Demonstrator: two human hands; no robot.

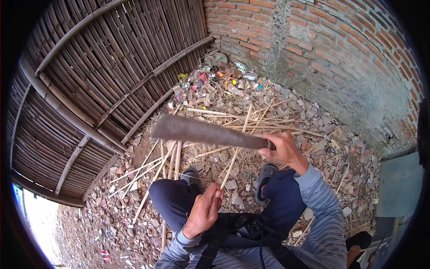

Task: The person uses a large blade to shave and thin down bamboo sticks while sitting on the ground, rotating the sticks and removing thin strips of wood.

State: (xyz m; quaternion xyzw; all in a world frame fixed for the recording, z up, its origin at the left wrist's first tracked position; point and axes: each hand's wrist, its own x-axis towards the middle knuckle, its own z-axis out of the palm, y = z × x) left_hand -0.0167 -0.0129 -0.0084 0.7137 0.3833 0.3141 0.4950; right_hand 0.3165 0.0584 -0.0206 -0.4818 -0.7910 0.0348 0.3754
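Machete (201, 131) in my right hand (284, 150): the fingers are closed round its handle end, mostly hiding it, and the broad dark blade reaches out to my left, a little blurred. My left hand (206, 210) is low, near my left knee, with thumb and fingers pinched narrow on the lower end of a thin bamboo strip (232, 162). That strip slants up and away from me to the right, and the blade passes over its middle, hiding a short stretch; whether the two touch I cannot tell.

Beyond the blade, more split bamboo strips (209, 110) lie loosely crossed on stony, rubble-strewn ground (101, 224). To my left, a few slim lengths fan out beside two thicker bamboo pieces (178, 159). I am crouched, knees apart in dark blue trousers (170, 197), a grey shoe (264, 181) showing past each leg. My striped grey sleeves (320, 193) reach the wrists.

A slatted bamboo wall (134, 54) with pole rails stands on the left, and a brick wall (331, 54), partly covered in mortar, curves along the right. Colourful litter (210, 78) is heaped where they meet.
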